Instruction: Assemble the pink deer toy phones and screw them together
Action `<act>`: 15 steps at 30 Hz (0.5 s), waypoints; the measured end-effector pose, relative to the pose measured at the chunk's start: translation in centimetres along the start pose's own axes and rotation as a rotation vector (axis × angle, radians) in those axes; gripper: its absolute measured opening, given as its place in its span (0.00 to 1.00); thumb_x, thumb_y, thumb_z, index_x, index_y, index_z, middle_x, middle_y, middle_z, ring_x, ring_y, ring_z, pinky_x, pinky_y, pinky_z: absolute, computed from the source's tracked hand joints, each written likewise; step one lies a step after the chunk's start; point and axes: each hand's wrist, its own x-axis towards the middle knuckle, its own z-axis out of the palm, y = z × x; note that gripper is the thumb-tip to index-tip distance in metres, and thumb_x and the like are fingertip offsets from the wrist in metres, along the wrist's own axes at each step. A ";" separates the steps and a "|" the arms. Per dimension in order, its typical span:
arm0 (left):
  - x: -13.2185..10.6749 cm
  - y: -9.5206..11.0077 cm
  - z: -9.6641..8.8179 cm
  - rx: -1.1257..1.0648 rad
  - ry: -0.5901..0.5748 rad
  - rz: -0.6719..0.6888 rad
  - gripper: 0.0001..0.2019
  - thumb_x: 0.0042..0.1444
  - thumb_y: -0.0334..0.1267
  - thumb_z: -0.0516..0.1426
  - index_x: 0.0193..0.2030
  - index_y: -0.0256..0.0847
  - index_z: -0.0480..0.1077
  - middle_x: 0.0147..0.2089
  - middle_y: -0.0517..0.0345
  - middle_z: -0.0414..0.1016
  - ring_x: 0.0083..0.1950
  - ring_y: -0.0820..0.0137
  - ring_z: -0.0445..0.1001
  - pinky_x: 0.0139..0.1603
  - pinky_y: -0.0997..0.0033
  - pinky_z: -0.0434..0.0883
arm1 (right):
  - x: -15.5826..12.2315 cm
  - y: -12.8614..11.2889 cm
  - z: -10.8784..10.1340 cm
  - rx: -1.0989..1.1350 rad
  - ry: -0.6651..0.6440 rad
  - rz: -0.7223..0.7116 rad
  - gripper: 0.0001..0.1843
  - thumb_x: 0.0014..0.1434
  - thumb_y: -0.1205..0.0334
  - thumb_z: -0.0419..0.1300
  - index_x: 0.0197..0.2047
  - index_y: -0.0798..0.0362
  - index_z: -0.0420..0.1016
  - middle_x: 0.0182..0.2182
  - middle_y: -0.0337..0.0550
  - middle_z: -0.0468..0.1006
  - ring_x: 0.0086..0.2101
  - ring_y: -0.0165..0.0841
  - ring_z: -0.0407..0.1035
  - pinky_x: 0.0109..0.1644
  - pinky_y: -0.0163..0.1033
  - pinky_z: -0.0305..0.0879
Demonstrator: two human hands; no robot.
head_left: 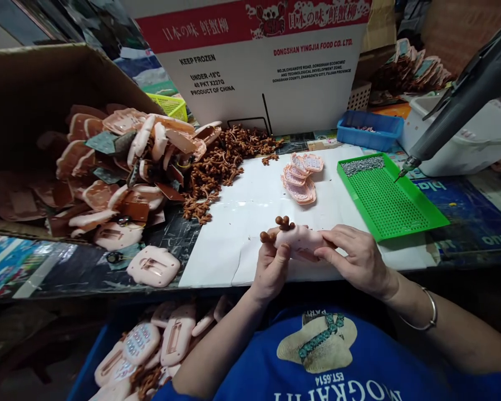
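Between my two hands is a pink plastic toy casing (304,239) with brown antler pieces (283,223) sticking out of its top and left end. My left hand (272,270) grips the left end, thumb on the near face. My right hand (354,256) pinches the right end between thumb and fingers. The casing is held just above a white sheet (242,223). Beyond it on the sheet lies a small stack of pink keypad panels (300,184). What is inside the casing is hidden.
Left, a cardboard box (37,72) spills casing halves beside a heap of brown antlers (221,161). One casing half (153,266) lies near the edge. Right, a green tray (396,200) holds screws under an electric screwdriver (451,111). Below, a blue bin (94,356) contains casings.
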 end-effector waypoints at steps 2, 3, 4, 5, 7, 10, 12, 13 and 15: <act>0.4 0.4 0.4 0.030 0.054 -0.056 0.16 0.59 0.50 0.62 0.49 0.45 0.72 0.55 0.56 0.75 0.57 0.64 0.74 0.60 0.64 0.69 | 0.0 0.2 -0.3 0.047 -0.071 0.111 0.09 0.63 0.60 0.62 0.44 0.55 0.77 0.31 0.43 0.79 0.31 0.34 0.72 0.36 0.40 0.70; 0.6 0.6 0.6 0.053 0.055 -0.083 0.17 0.59 0.50 0.62 0.50 0.44 0.72 0.55 0.55 0.75 0.56 0.64 0.74 0.59 0.65 0.69 | -0.1 0.4 -0.3 0.093 -0.097 0.174 0.10 0.62 0.60 0.63 0.46 0.53 0.77 0.33 0.43 0.79 0.32 0.34 0.73 0.37 0.40 0.70; 0.7 0.8 0.9 0.074 0.040 -0.105 0.18 0.59 0.50 0.62 0.51 0.42 0.72 0.54 0.53 0.75 0.55 0.64 0.74 0.58 0.66 0.69 | -0.3 0.6 -0.3 0.164 -0.113 0.241 0.12 0.61 0.60 0.64 0.48 0.52 0.76 0.35 0.43 0.80 0.33 0.33 0.74 0.37 0.39 0.71; 0.7 0.9 1.4 0.088 0.011 -0.123 0.20 0.59 0.51 0.62 0.53 0.42 0.71 0.54 0.52 0.76 0.55 0.64 0.74 0.58 0.66 0.70 | -0.6 0.9 -0.2 0.260 -0.114 0.314 0.14 0.61 0.59 0.65 0.50 0.51 0.75 0.36 0.42 0.80 0.34 0.33 0.74 0.38 0.38 0.73; 0.7 1.2 2.5 0.100 -0.068 -0.146 0.24 0.57 0.51 0.63 0.57 0.42 0.69 0.53 0.52 0.76 0.54 0.63 0.74 0.56 0.66 0.71 | -1.1 1.4 0.5 0.483 -0.064 0.464 0.16 0.60 0.56 0.65 0.51 0.51 0.74 0.37 0.41 0.81 0.35 0.32 0.75 0.39 0.37 0.74; 0.3 1.3 4.3 0.142 -0.121 -0.104 0.29 0.57 0.47 0.64 0.62 0.45 0.64 0.55 0.53 0.74 0.56 0.62 0.73 0.58 0.66 0.70 | -1.8 1.9 1.6 0.707 0.041 0.587 0.20 0.62 0.49 0.63 0.51 0.51 0.70 0.41 0.44 0.81 0.39 0.33 0.77 0.41 0.37 0.76; 0.2 1.1 5.1 0.208 -0.104 -0.033 0.28 0.59 0.45 0.62 0.65 0.44 0.62 0.60 0.51 0.71 0.61 0.61 0.70 0.63 0.64 0.67 | -2.3 1.9 1.5 0.637 0.005 0.571 0.20 0.63 0.48 0.61 0.53 0.50 0.69 0.43 0.45 0.81 0.41 0.34 0.78 0.42 0.40 0.77; 0.2 0.9 5.2 0.240 -0.091 0.011 0.28 0.61 0.44 0.61 0.66 0.44 0.61 0.63 0.51 0.69 0.63 0.61 0.68 0.65 0.63 0.64 | -2.5 1.9 1.0 0.536 -0.007 0.534 0.19 0.64 0.50 0.60 0.54 0.49 0.69 0.43 0.46 0.81 0.41 0.36 0.78 0.43 0.42 0.76; 0.3 0.7 5.0 0.292 -0.076 0.073 0.28 0.61 0.42 0.61 0.67 0.44 0.61 0.66 0.50 0.67 0.67 0.60 0.65 0.69 0.61 0.60 | -2.7 2.2 -1.1 0.329 0.010 0.392 0.18 0.64 0.53 0.60 0.56 0.47 0.71 0.45 0.48 0.81 0.43 0.39 0.77 0.45 0.47 0.75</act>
